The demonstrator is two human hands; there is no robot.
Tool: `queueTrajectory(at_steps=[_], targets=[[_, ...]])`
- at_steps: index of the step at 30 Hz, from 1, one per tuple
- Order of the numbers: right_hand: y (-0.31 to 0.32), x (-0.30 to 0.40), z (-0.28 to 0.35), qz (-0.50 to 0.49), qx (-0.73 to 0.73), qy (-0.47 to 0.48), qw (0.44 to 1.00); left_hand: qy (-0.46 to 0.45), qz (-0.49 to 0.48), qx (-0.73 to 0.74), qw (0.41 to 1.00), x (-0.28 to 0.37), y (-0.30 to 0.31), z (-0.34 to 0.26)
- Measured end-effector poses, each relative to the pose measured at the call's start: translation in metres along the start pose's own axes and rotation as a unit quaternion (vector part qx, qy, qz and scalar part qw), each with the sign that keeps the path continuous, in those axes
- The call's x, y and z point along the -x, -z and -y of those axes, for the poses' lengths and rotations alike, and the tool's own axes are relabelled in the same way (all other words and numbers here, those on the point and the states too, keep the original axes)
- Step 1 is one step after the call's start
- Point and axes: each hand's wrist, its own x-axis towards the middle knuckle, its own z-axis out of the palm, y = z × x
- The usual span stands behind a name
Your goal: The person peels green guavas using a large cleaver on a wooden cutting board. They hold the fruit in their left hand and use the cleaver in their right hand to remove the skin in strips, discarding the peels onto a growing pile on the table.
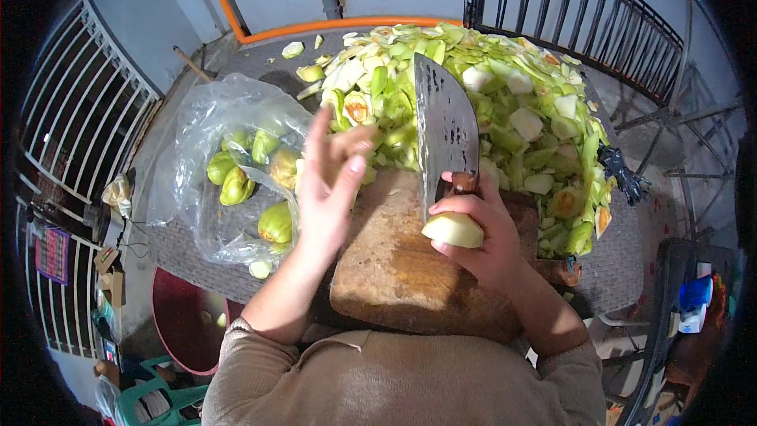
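Observation:
My right hand (488,228) grips the wooden handle of a broad cleaver (446,124), its blade pointing away from me, and also holds a peeled pale-green piece of fruit or vegetable (453,229) below the handle. My left hand (331,171) is raised with fingers apart, holding nothing, its fingers blurred. It is over the left edge of a worn wooden chopping board (390,272). Beside it lies a clear plastic bag (207,112) with several green, unpeeled fruits or vegetables (275,222) in and under it. A big heap of green peelings and cut pieces (520,130) spreads behind the board.
The grey woven-patterned table (615,278) holds all this. A small pale piece (260,269) lies near its left front edge. A dark red basin (183,319) and a green plastic chair (148,396) stand below left. A black plastic bag (621,174) hangs at the right edge.

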Motion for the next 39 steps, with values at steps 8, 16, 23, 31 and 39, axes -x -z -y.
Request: queueTrajectory(at_steps=[8,16,23,31,39], targets=[[0.001,-0.001,0.001,0.031,-0.071,-0.033,0.996,0.202,0.226,0.159,0.939,0.031,-0.028,0.006],[0.037,0.007,0.010,-0.120,-0.298,-0.183,0.929,0.237,0.101,0.223,0.940,0.029,-0.002,-0.001],[0.027,0.014,-0.007,-0.087,-0.304,-0.101,0.943,0.128,0.098,0.165,0.973,0.034,0.005,-0.048],[0.025,0.023,0.021,-0.055,-0.361,-0.062,0.929,-0.002,0.182,-0.078,0.980,0.061,-0.010,-0.064],[0.024,0.029,0.017,-0.070,-0.360,-0.066,0.928,-0.048,0.170,-0.145,0.974,0.062,-0.015,-0.065]])
